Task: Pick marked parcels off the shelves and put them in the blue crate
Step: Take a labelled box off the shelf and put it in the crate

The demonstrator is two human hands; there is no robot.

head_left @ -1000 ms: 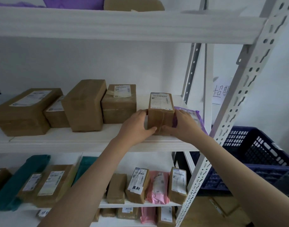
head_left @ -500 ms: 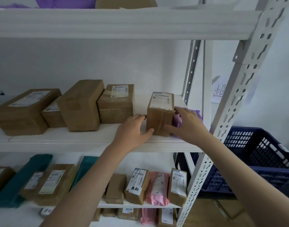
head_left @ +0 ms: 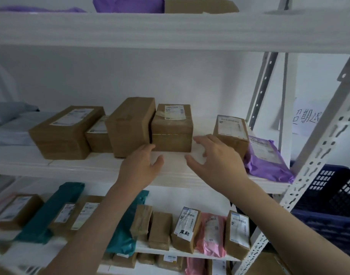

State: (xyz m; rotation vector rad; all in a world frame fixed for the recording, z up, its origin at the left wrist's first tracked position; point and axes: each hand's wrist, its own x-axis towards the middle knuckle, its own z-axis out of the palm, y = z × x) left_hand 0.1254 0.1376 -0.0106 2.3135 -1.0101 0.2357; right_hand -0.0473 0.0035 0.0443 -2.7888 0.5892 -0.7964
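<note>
While both our hands reach toward the middle shelf, neither holds anything. Our left hand is open with its fingers relaxed and straight, the tips at the lower front corner of a small brown box that carries a white label — whether they touch the cardboard we cannot tell. Our right hand is spread wide, its fingers fanned out in the gap just right of that box, the thumb pointing left over the shelf board.

Behind the right hand stands another labelled brown box, tilted a little, and leaning against its right side is a purple mailer that reaches the shelf's front edge. Left of the small box a taller plain box stands touching it, then two more labelled boxes further left.

The blue crate sits at the far right, beyond the white perforated upright and lower than the middle shelf. On the shelf below, one upright parcel bears handwritten black marks on its label, beside a pink mailer.
</note>
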